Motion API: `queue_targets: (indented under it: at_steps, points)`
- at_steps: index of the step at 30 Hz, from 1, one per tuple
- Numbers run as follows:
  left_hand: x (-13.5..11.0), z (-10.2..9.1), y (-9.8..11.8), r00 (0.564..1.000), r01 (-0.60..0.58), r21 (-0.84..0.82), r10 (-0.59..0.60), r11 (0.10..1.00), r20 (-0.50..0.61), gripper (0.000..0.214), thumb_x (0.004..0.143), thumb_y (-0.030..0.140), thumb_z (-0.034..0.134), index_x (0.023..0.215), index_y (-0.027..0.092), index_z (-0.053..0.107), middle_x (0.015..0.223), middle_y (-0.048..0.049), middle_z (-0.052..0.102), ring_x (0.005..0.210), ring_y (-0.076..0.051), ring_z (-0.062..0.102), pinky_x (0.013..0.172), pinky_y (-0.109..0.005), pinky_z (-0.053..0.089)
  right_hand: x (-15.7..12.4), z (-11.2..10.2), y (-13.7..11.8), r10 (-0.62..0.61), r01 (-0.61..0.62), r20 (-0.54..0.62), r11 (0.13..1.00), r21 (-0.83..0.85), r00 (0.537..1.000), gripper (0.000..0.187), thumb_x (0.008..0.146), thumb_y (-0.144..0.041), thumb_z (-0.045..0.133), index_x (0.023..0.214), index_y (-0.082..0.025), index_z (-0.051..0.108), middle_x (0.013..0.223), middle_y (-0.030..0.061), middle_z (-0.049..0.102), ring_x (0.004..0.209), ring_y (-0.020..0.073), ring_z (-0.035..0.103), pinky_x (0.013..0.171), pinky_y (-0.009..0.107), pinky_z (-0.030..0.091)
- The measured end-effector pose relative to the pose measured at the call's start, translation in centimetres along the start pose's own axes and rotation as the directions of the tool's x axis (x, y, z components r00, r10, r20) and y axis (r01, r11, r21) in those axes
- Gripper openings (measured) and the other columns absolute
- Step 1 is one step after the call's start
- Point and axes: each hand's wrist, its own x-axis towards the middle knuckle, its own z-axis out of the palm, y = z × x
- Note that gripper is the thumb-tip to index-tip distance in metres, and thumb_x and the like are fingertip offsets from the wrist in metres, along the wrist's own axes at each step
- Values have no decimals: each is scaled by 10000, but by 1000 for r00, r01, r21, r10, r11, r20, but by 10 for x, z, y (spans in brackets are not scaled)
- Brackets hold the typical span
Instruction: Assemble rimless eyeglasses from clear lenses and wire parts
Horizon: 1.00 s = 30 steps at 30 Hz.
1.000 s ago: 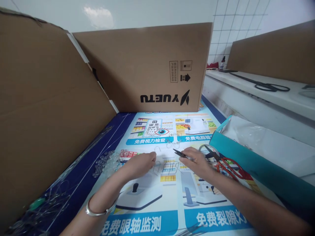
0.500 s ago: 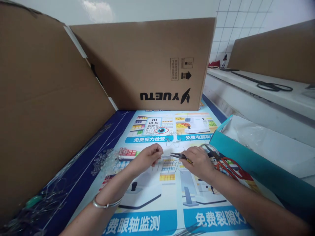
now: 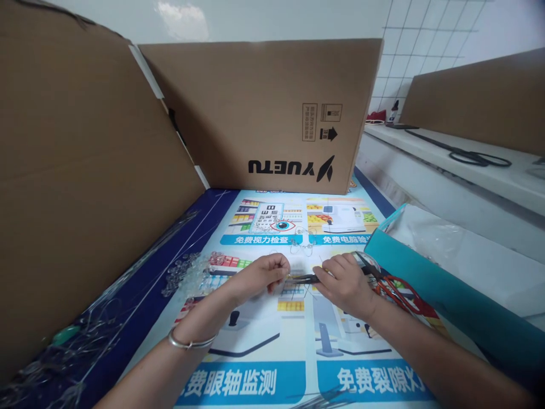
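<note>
My left hand (image 3: pixel 268 274) is closed in a pinch on a thin wire, mostly hidden by the fingers. A small yellowish spot shows at the fingertips. Wrapped around a pair of dark-jawed pliers (image 3: pixel 304 279) is my right hand (image 3: pixel 347 282); the jaw tips meet the wire right beside my left fingertips. Fine wire ends stick out below them over the printed mat (image 3: pixel 255 335). Just beyond my hands lie wire pieces with clear beads (image 3: pixel 301 243). Red-handled scissors (image 3: pixel 398 292) rest close to my right wrist.
Piles of clear beads (image 3: pixel 187 275) lie left of my left hand. Tangled wires (image 3: pixel 85 346) run along the left cardboard wall (image 3: pixel 85 159). Another cardboard panel (image 3: pixel 255 113) stands behind. At right are a teal box (image 3: pixel 447 289) and a ledge with black scissors (image 3: pixel 477 158).
The pliers have moved left and slightly down, closing the gap to my left fingertips. My left hand has shifted slightly right. The whole view has shifted a little.
</note>
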Motion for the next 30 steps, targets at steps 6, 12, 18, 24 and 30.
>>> queue_targets:
  at_steps: [6, 12, 18, 24, 30]
  points:
    - [4, 8, -7, 997, -25, -105, 17, 994, -80, 169, 783, 332, 546, 768, 165, 523, 642, 12, 547, 481, -72, 474, 468, -189, 360, -1, 0, 2, -34, 33, -9, 997, -68, 999, 177, 872, -216, 459, 989, -191, 589, 767, 53, 576, 743, 181, 455, 687, 357, 291]
    - [6, 29, -11, 969, -25, -302, -52, 953, -243, 244, 784, 403, 558, 818, 164, 529, 873, -62, 627, 705, -139, 604, 561, -216, 426, 0, -6, 9, -113, 102, -45, 977, -189, 993, 208, 871, -137, 446, 1022, -187, 580, 816, 57, 598, 752, 176, 467, 663, 358, 285]
    - [2, 38, -5, 971, -13, -386, -80, 922, -224, 259, 762, 331, 617, 944, 176, 518, 890, -63, 634, 737, -162, 637, 586, -223, 435, 2, -7, 10, -200, 165, -106, 948, -271, 974, 191, 836, -136, 524, 1015, -161, 584, 807, 49, 601, 743, 168, 481, 664, 353, 299]
    - [1, 38, -7, 979, 72, -471, -154, 879, -137, 294, 741, 314, 652, 966, 162, 539, 850, -74, 637, 746, -182, 650, 585, -237, 460, 3, -10, 10, -240, 200, -118, 940, -276, 964, 186, 836, -134, 526, 1010, -155, 588, 807, 47, 605, 754, 167, 486, 673, 353, 310]
    - [3, 42, -12, 970, 49, -476, -156, 878, -188, 264, 705, 321, 686, 799, 162, 498, 662, -16, 611, 595, -144, 631, 481, -190, 413, 2, -10, 5, -246, 216, -101, 946, -243, 964, 188, 840, -155, 525, 1017, -166, 586, 819, 48, 609, 766, 167, 487, 694, 358, 315]
